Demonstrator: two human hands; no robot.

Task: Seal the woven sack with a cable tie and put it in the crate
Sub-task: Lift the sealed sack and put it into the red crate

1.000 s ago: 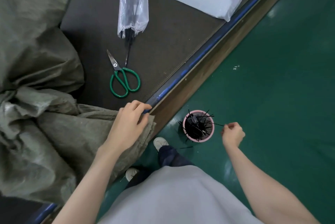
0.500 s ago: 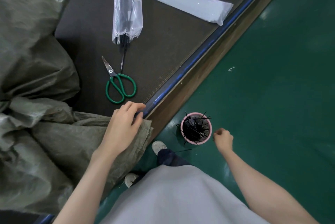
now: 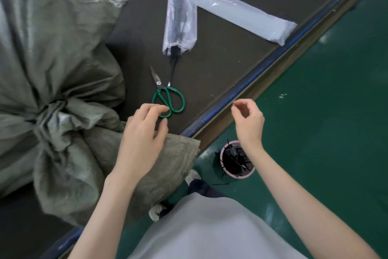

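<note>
The right hand (image 3: 248, 121) has risen from the pink cup (image 3: 237, 161) on the floor, empty with fingers loosely curled, while the left hand (image 3: 144, 132) – open, holding nothing – now hovers over the scissors (image 3: 168, 96) beside the sack (image 3: 63, 99) on the table – so trimming looks next.

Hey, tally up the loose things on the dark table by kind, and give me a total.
Grey-green woven sacks: 2, one tied at its neck, one lying flat
Clear plastic bags: 2, one holding black cable ties, one closed
Green-handled scissors: 1
Total: 5
</note>
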